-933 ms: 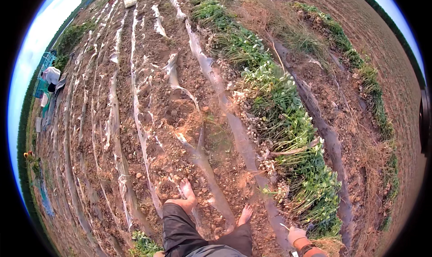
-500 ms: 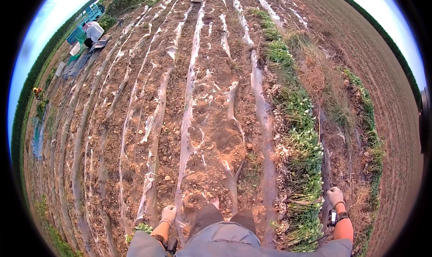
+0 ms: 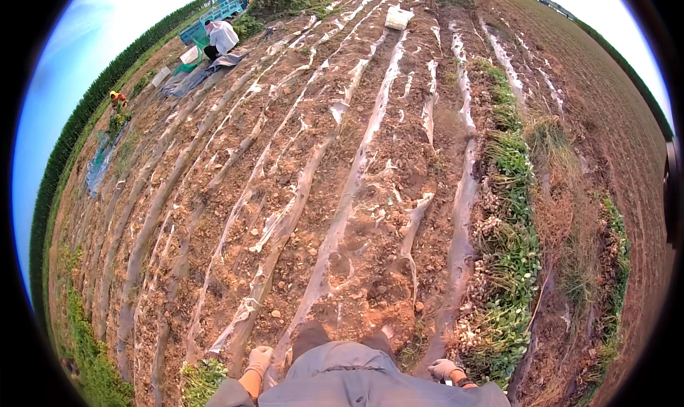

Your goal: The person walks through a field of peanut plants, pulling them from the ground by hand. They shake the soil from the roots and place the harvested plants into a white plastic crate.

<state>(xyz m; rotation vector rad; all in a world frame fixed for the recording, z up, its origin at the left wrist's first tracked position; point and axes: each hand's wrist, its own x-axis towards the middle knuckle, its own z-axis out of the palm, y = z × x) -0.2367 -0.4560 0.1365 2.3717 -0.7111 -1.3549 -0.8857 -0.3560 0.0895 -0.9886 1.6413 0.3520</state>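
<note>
**As the left hand (image 3: 259, 358) and right hand (image 3: 444, 370) hang low, a plant row (image 3: 514, 236) lies at 4 o'clock**

The step seems a pause or walk; a grasp would call for the right hand reaching toward 1 o'clock. The left is curled narrow; whether the right holds anything, I cannot tell. The row's axis runs 12 to 6, leaves (image 3: 521, 282) facing 3, pale pods (image 3: 467, 330) 9.

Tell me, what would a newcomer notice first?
Probably the leafy green row along the right, then pale film strips streaking the brown soil. Low down, the left hand is beside a green clump and the right hand near the row. Farther off are a white crate, top centre, and a blue truck, upper left.
</note>
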